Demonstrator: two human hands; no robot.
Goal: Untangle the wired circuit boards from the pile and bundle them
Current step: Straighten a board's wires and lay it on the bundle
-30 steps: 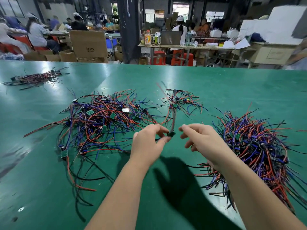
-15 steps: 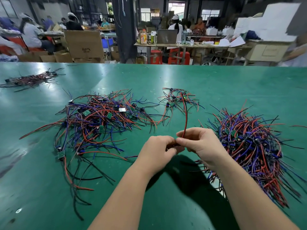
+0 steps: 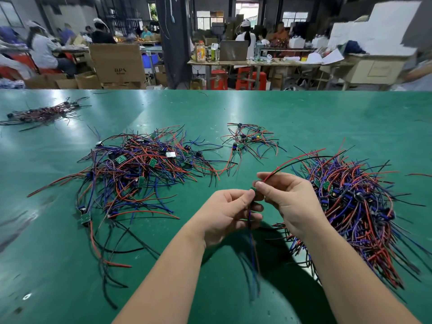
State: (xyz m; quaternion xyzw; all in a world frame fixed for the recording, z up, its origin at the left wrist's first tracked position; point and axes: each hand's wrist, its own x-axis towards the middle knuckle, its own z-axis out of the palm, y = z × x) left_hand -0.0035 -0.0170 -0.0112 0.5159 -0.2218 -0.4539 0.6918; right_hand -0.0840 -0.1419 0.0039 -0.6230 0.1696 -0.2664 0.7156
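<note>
Both hands meet above the green table (image 3: 327, 118), pinching one wired circuit board (image 3: 253, 190) between them. My left hand (image 3: 230, 215) pinches it from the left, and blue and red wires hang blurred below it. My right hand (image 3: 287, 197) pinches it from the right, with a red and a black wire (image 3: 304, 161) arching up and right over the knuckles. A tangled pile (image 3: 140, 169) of red, blue and black wires with small green boards lies to the left. A denser heap (image 3: 360, 206) lies to the right, partly behind my right forearm.
A small cluster of wired boards (image 3: 250, 141) lies beyond the hands. Another bundle (image 3: 44, 113) sits at the far left of the table. Past the table's far edge are cardboard boxes (image 3: 117, 64), workbenches and seated people.
The hands have risen slightly and stayed together on the board. The red and black wire pair swung from pointing up to arching right, and the lower wires now dangle below my left hand.
</note>
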